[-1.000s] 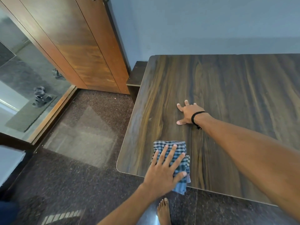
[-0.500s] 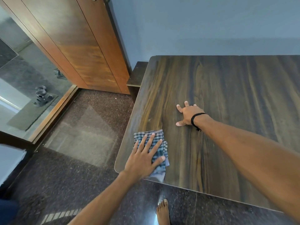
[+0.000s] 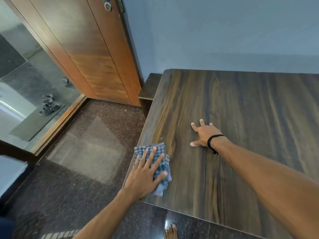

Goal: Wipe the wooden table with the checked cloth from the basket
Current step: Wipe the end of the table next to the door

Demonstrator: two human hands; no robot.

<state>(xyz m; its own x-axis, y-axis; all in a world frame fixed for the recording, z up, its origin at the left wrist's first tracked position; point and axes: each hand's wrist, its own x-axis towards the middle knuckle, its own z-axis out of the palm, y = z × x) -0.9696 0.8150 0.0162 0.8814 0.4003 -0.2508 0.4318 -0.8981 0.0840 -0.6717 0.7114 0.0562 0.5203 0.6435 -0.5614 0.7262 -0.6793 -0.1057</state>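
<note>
Checked blue cloth (image 3: 165, 163) sat under flat left hand (image 3: 143, 178) fingers at 8 o'clock corner of dark wooden table (image 3: 241, 118); right hand (image 3: 205, 135) splayed. Risk: overshoot would drop cloth.

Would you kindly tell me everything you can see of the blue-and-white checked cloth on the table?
The blue-and-white checked cloth looks like woven fabric, folded into a crumpled, layered pad with a paler blue corner at its near end. It lies flat at the left edge of the dark wooden table, by the near left corner. The left hand presses on it with spread, straight fingers, covering much of it.
</note>
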